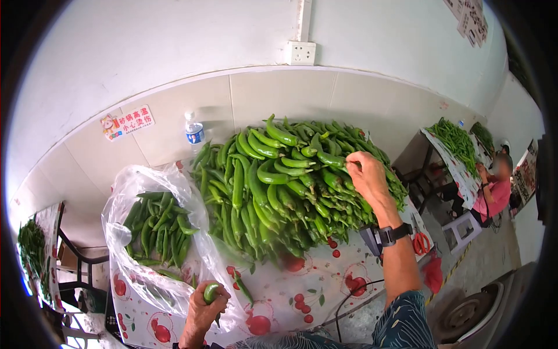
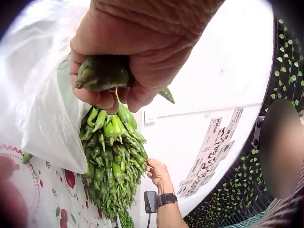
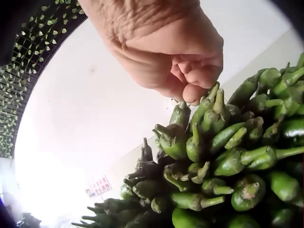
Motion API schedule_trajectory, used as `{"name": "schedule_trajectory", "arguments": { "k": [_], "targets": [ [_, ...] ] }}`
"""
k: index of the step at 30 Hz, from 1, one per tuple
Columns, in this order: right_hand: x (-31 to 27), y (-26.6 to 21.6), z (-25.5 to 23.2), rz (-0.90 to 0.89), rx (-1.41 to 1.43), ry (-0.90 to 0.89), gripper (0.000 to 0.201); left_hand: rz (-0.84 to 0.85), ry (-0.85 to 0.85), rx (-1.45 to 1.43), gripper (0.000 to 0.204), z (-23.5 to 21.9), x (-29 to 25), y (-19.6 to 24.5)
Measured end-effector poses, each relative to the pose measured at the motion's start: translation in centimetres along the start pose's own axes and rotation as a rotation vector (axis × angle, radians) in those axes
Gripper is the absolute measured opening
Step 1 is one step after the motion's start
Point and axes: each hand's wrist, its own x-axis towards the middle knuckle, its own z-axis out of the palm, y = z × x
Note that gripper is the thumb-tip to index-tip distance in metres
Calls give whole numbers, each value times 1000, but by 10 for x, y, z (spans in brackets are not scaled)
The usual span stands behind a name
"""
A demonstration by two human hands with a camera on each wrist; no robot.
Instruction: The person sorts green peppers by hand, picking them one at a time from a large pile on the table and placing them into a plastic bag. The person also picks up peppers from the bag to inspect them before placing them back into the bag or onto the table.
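A large heap of long green peppers (image 1: 273,192) lies on the table, many with their stems toward the right. My left hand (image 1: 208,305) grips a green pepper (image 2: 105,73) in curled fingers, its stem end and tip sticking out, low in front of a clear plastic bag (image 1: 125,244). Inside the bag lie more green peppers (image 1: 160,230). At the heap's right side, my right hand (image 1: 369,177) pinches the stem end of a green pepper (image 3: 180,114) between thumb and fingertips. The other fingers of that hand are curled in.
A water bottle (image 1: 194,129) stands by the wall behind the heap. Red scissors (image 1: 421,243) lie at the table's right edge, and a black cable (image 1: 349,296) crosses the cherry-print tablecloth (image 1: 279,285). A seated person (image 1: 495,192) works at another pepper-covered table on the right.
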Motion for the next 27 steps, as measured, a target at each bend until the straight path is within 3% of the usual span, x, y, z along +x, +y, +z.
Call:
{"name": "schedule_trajectory", "arguments": {
  "k": [1, 4, 6, 8, 9, 11, 12, 13, 14, 16, 18, 19, 22, 26, 27],
  "targets": [
    [1, -1, -2, -161, -55, 139, 10, 12, -20, -66, 18, -3, 1, -1],
    [-6, -43, -23, 7, 221, 129, 11, 74, -56, -294, 28, -14, 3, -12],
    [-21, -81, -33, 190, 548, -97, 12, 47, -66, -438, 34, -13, 7, 1],
    [-43, -120, -25, 276, 859, -416, 14, 36, -135, -398, 37, -13, 9, 25],
    [-55, -129, -14, 76, 790, -566, 23, 47, -241, -435, 37, -13, 12, 27],
    [-76, -154, -1, -14, 832, -893, 35, -22, -362, -440, 45, -4, 20, 26],
    [-87, -163, 13, -133, 897, -913, 39, -63, -410, -440, 50, 2, 21, 23],
    [-103, -173, 26, -106, 1056, -987, 38, -84, -495, -375, 59, 8, 22, 26],
    [-110, -184, 30, -10, 1221, -1071, 35, -119, -537, -340, 64, 14, 21, 32],
    [-116, -187, 31, 372, 1413, -1161, 31, -96, -655, -421, 65, 14, 23, 28],
    [-114, -187, 30, 391, 1334, -991, 29, -21, -632, -364, 63, 20, 19, 31],
    [-114, -187, 30, 397, 1294, -913, 28, -36, -565, -315, 53, 19, 19, 25],
    [-120, -174, 43, 336, 1273, -679, 30, -46, -533, -174, 55, 10, 23, 16],
    [-129, -188, 38, 345, 1284, -913, 46, 92, -449, -161, 59, 11, 23, 23],
    [-130, -191, 33, 444, 1320, -1031, 52, 100, -442, -151, 60, 11, 23, 24]
  ]
}}
